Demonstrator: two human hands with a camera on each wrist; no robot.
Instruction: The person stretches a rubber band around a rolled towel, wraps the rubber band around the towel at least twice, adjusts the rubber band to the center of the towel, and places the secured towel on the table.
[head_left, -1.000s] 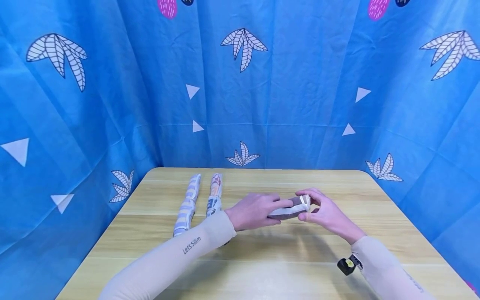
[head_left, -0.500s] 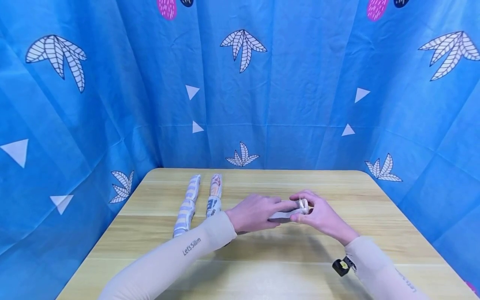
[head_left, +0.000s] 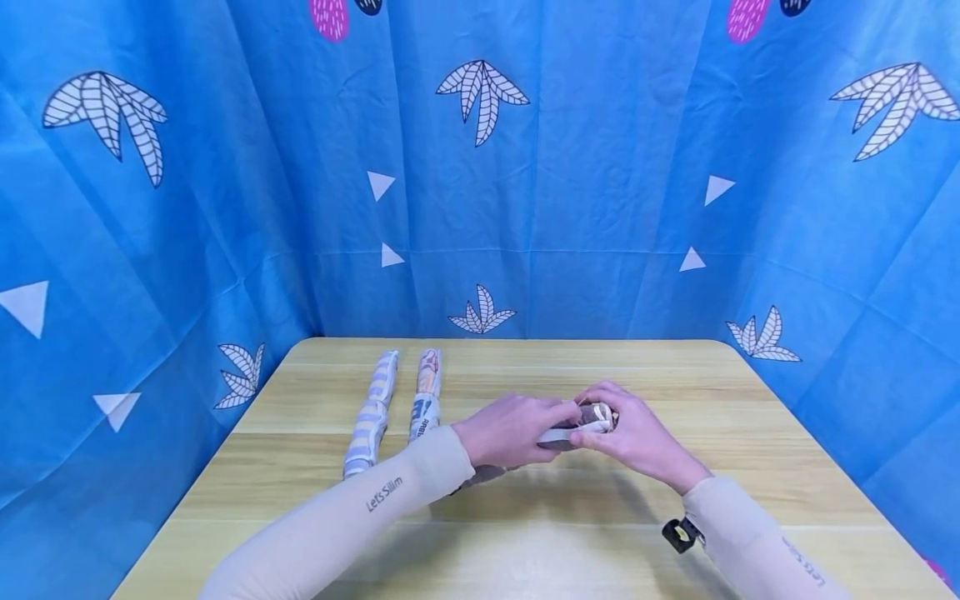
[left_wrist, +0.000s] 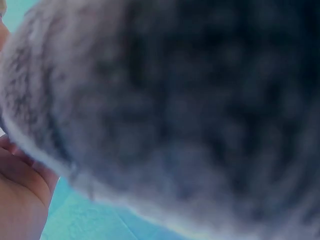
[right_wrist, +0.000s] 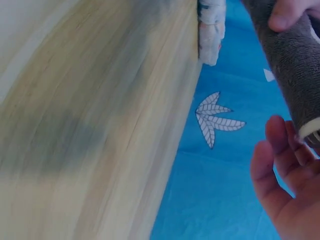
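Observation:
A dark grey rolled towel [head_left: 557, 444] with a white stripe is held just above the table. My left hand [head_left: 510, 429] grips it around the middle from above. My right hand [head_left: 637, 429] holds its right end, fingers on the far side and thumb on the near side. Pale narrow bands show at that end; what they are cannot be told. In the right wrist view the towel [right_wrist: 300, 65] hangs at a slant, with my right hand [right_wrist: 287, 185] at its lower end. The blurred towel [left_wrist: 140, 125] fills most of the left wrist view.
On the wooden table [head_left: 570, 533], left of my hands, lie a lilac-and-white striped roll [head_left: 371, 417] and a printed roll [head_left: 426, 408], partly behind my left arm. Blue patterned curtain [head_left: 570, 208] encloses the back and sides.
My right hand has moved left along the towel's end, closer to my left hand. My left hand stays in about the same place, gripping the towel.

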